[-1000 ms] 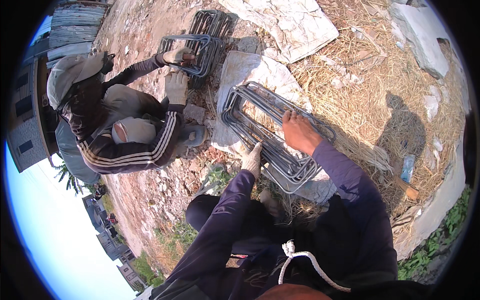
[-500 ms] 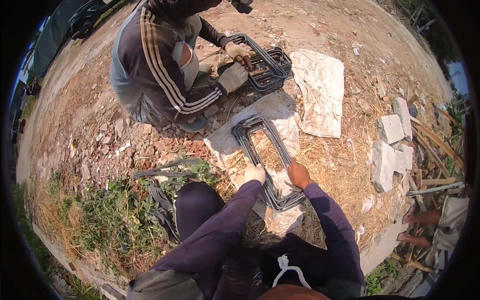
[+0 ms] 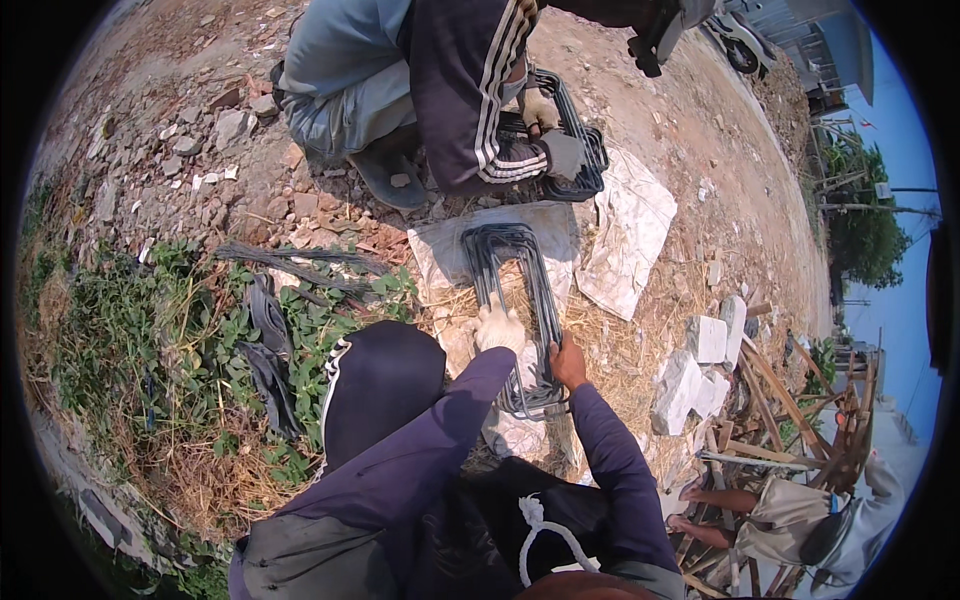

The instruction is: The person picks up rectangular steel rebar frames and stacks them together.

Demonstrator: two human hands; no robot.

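Observation:
A bundle of rectangular rebar stirrups [image 3: 546, 300], grey bent steel rods stacked together, is in front of me over a pale sack [image 3: 435, 242] and dry straw. My left hand [image 3: 499, 331], in a cream glove, is closed on the bundle's left long side, its fingers partly hidden. Bare, my right hand [image 3: 569, 362] grips the right long side near the close end. Across from me, a crouching co-worker's gloved hand [image 3: 566, 157] works at another pile of stirrups [image 3: 592, 150].
A second pale sack [image 3: 640, 225] lies right of the far pile. White broken blocks [image 3: 678, 390] and wooden sticks [image 3: 765, 400] are to the right, where another person's legs [image 3: 725, 503] show. Thin wires [image 3: 300, 262] and dark cloth [image 3: 268, 345] rest on weeds at left.
My view has swung, showing more of the right side and sky. The stirrup bundle now appears straighter, both hands still on it. The co-worker stays bent over the far pile.

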